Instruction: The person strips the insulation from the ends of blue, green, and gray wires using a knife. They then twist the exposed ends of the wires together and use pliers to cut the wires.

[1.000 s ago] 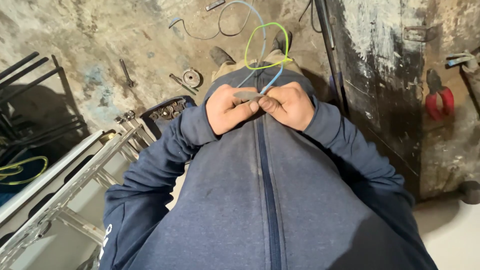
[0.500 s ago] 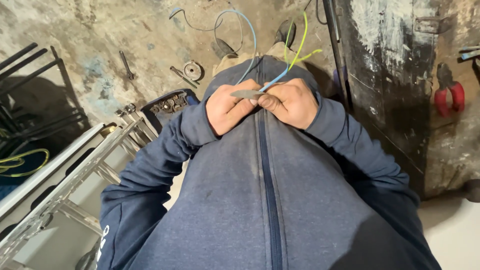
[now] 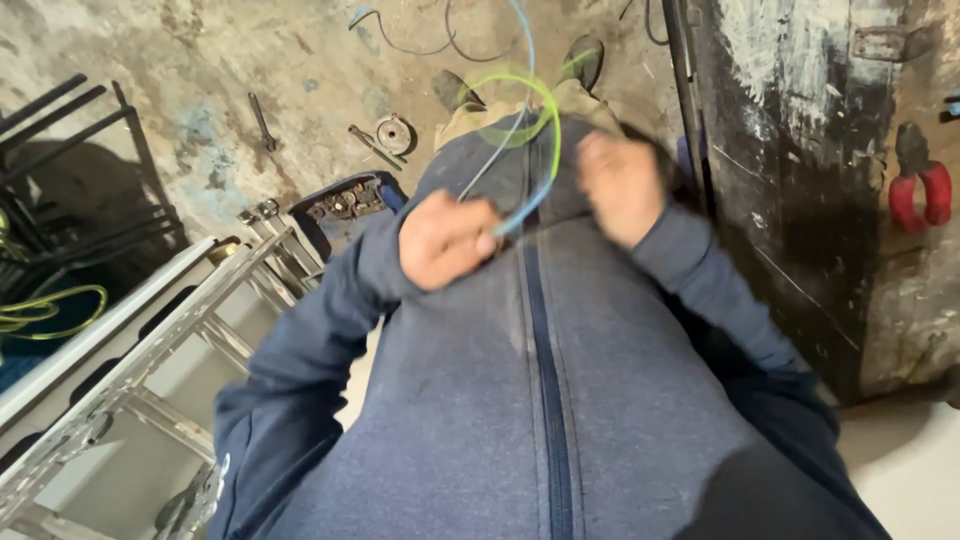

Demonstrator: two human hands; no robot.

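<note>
Head view: two wires, a blue wire (image 3: 520,120) and a yellow-green wire (image 3: 545,105), loop in front of the chest of the navy zip jacket (image 3: 540,380). The left hand (image 3: 445,238) pinches their lower ends with its fingers together. The right hand (image 3: 622,185), earlier touching the left, has pulled away and is blurred; its fingers cannot be read. Red-handled pliers (image 3: 922,190) lie far right.

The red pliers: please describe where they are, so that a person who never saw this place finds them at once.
Look at the dark metal door on the right side of the head view. Just past its right edge, the pliers lie on a grey ledge. They are the only red-handled thing there; the other tools, like the wrench on the floor to the left, are bare grey metal.
</note>
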